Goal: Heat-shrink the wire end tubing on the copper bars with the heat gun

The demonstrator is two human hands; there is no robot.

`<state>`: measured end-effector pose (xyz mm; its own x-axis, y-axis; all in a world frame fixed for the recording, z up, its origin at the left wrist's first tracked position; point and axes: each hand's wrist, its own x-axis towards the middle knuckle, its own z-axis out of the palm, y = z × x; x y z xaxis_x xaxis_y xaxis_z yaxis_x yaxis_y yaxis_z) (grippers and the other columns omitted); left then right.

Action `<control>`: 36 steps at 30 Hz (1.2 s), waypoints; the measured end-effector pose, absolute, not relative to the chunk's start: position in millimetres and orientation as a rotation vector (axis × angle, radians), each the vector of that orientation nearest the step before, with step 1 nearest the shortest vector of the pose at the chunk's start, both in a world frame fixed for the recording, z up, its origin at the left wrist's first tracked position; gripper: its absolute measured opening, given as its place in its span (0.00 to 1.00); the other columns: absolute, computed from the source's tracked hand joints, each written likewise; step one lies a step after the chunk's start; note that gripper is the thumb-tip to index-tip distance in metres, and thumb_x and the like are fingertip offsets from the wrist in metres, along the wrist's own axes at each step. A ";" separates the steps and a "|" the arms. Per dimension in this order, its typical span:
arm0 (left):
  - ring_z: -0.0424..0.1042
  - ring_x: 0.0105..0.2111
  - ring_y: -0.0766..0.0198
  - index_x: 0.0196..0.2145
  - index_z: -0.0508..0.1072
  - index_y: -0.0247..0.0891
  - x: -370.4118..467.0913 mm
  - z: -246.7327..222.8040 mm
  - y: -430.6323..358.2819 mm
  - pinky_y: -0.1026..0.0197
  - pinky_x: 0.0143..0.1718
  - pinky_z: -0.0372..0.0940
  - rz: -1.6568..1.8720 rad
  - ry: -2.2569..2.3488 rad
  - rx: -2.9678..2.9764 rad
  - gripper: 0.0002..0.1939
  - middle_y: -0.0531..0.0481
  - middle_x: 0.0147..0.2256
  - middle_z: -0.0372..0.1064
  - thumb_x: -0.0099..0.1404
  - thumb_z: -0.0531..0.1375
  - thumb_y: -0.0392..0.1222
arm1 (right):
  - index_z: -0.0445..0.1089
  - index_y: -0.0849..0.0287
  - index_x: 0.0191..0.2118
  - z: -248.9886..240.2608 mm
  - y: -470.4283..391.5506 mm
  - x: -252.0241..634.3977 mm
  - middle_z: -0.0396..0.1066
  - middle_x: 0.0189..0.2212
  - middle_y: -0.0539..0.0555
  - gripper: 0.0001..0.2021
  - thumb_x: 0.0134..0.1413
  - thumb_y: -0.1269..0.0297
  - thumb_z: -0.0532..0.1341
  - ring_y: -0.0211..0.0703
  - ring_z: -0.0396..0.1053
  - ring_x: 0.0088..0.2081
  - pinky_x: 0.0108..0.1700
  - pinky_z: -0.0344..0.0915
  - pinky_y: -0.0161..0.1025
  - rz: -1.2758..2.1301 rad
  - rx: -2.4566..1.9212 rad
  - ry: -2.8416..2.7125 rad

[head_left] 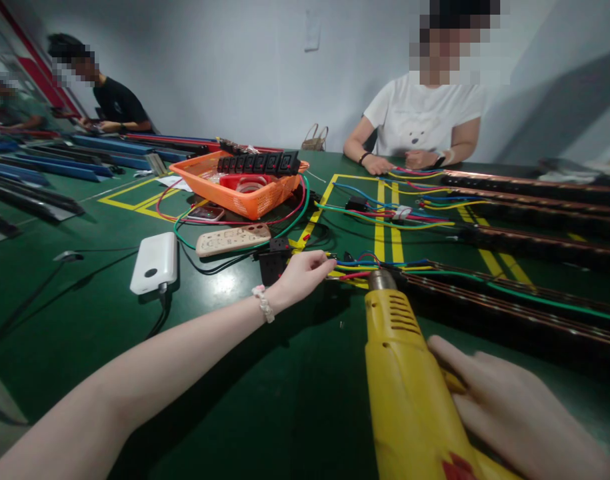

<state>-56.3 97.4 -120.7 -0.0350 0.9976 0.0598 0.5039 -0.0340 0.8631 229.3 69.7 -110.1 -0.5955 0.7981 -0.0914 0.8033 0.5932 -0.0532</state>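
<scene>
Yellow covers the heat gun (402,380) the right hand (505,393) grips, its nozzle (383,280) beside coloured wires (357,274) over the green table (259,407), where the left hand (305,275), seemingly pinching their ends, could get burned if the aim drifts.

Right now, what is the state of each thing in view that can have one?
Heat gun: in the right grip; on or off unclear.
Wires: pinched by the left grip.
White device: cable plugged in.
Orange basket: open-topped, holding parts.
Black slotted strip: lying across the basket.
</scene>
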 end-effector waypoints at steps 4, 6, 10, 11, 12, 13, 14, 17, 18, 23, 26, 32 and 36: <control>0.50 0.24 0.76 0.22 0.57 0.30 -55.4 -122.2 96.0 0.70 0.25 0.45 0.988 1.655 1.687 0.21 0.54 0.21 0.51 0.63 0.51 0.51 | 0.68 0.48 0.41 -102.5 67.8 219.5 0.64 0.27 0.47 0.16 0.49 0.71 0.51 0.17 0.56 0.24 0.27 0.42 0.19 -0.446 1.470 2.492; 0.49 0.23 0.76 0.22 0.57 0.30 -55.4 -123.3 95.8 0.69 0.25 0.44 0.967 1.675 1.706 0.21 0.54 0.21 0.51 0.63 0.50 0.52 | 0.68 0.49 0.40 -99.1 66.8 215.8 0.64 0.28 0.47 0.15 0.51 0.71 0.49 0.16 0.54 0.25 0.29 0.41 0.19 -0.538 1.472 2.438; 0.48 0.23 0.76 0.21 0.57 0.30 -55.8 -124.3 96.8 0.69 0.24 0.43 0.935 1.664 1.740 0.23 0.54 0.20 0.51 0.64 0.49 0.52 | 0.70 0.53 0.36 -95.0 66.0 214.1 0.64 0.28 0.47 0.15 0.52 0.73 0.47 0.16 0.49 0.25 0.30 0.37 0.21 -0.612 1.466 2.410; 0.48 0.23 0.76 0.21 0.57 0.30 -55.9 -124.2 97.2 0.69 0.24 0.43 0.937 1.653 1.734 0.23 0.54 0.20 0.50 0.64 0.49 0.52 | 0.70 0.53 0.36 -94.3 66.0 213.2 0.64 0.28 0.47 0.16 0.52 0.74 0.47 0.16 0.47 0.25 0.31 0.36 0.21 -0.621 1.469 2.407; 0.48 0.22 0.76 0.21 0.56 0.30 -55.9 -123.9 97.7 0.69 0.24 0.43 0.939 1.641 1.722 0.23 0.54 0.20 0.50 0.64 0.49 0.52 | 0.70 0.53 0.36 -93.6 66.0 211.5 0.64 0.28 0.47 0.16 0.52 0.74 0.47 0.16 0.46 0.25 0.31 0.35 0.22 -0.633 1.465 2.401; 0.48 0.22 0.76 0.21 0.56 0.30 -55.8 -123.5 98.0 0.69 0.24 0.43 0.944 1.632 1.705 0.23 0.54 0.20 0.50 0.64 0.49 0.52 | 0.70 0.53 0.37 -92.9 65.9 208.9 0.64 0.28 0.46 0.16 0.51 0.74 0.47 0.16 0.45 0.25 0.32 0.34 0.22 -0.642 1.456 2.391; 0.49 0.22 0.76 0.21 0.56 0.30 -55.7 -123.1 98.3 0.69 0.24 0.43 0.951 1.626 1.689 0.22 0.54 0.19 0.50 0.64 0.49 0.52 | 0.70 0.52 0.37 -92.3 65.8 205.2 0.64 0.29 0.45 0.16 0.51 0.74 0.47 0.17 0.43 0.25 0.32 0.32 0.23 -0.648 1.438 2.391; 0.50 0.22 0.76 0.21 0.56 0.30 -55.3 -121.5 98.2 0.70 0.24 0.44 0.973 1.609 1.662 0.22 0.54 0.19 0.51 0.64 0.50 0.51 | 0.70 0.54 0.37 -90.9 64.6 189.8 0.64 0.28 0.45 0.17 0.49 0.75 0.47 0.19 0.35 0.24 0.32 0.31 0.25 -0.638 1.350 2.469; 0.50 0.22 0.76 0.21 0.57 0.30 -55.3 -121.1 98.0 0.70 0.25 0.45 0.981 1.601 1.661 0.22 0.54 0.19 0.51 0.64 0.50 0.51 | 0.70 0.55 0.37 -90.8 64.1 184.0 0.64 0.28 0.45 0.17 0.49 0.75 0.47 0.19 0.33 0.24 0.32 0.31 0.25 -0.630 1.320 2.507; 0.51 0.23 0.76 0.22 0.58 0.30 -56.3 -120.2 97.9 0.70 0.25 0.45 1.032 1.563 1.625 0.21 0.54 0.20 0.51 0.64 0.50 0.51 | 0.69 0.58 0.37 -92.3 64.2 163.9 0.63 0.27 0.46 0.15 0.50 0.74 0.47 0.20 0.28 0.24 0.34 0.30 0.26 -0.616 1.258 2.565; 0.50 0.23 0.77 0.22 0.57 0.30 -55.7 -120.7 98.6 0.70 0.24 0.45 1.046 1.541 1.599 0.21 0.55 0.20 0.50 0.64 0.50 0.51 | 0.68 0.59 0.37 -93.9 65.4 163.2 0.63 0.27 0.46 0.15 0.50 0.74 0.47 0.21 0.27 0.24 0.34 0.30 0.27 -0.616 1.249 2.575; 0.50 0.23 0.76 0.22 0.58 0.30 -54.0 -119.6 98.8 0.70 0.25 0.45 1.053 1.546 1.594 0.21 0.55 0.20 0.51 0.64 0.50 0.51 | 0.68 0.58 0.38 -96.9 65.7 170.0 0.62 0.26 0.46 0.16 0.49 0.75 0.47 0.21 0.29 0.24 0.33 0.30 0.27 -0.626 1.232 2.613; 0.50 0.22 0.76 0.22 0.59 0.30 -54.4 -117.4 97.2 0.70 0.24 0.45 1.037 1.556 1.595 0.21 0.54 0.19 0.52 0.64 0.50 0.51 | 0.69 0.58 0.35 -96.0 66.7 173.4 0.62 0.26 0.47 0.15 0.51 0.74 0.46 0.21 0.35 0.24 0.32 0.30 0.27 -0.674 1.288 2.552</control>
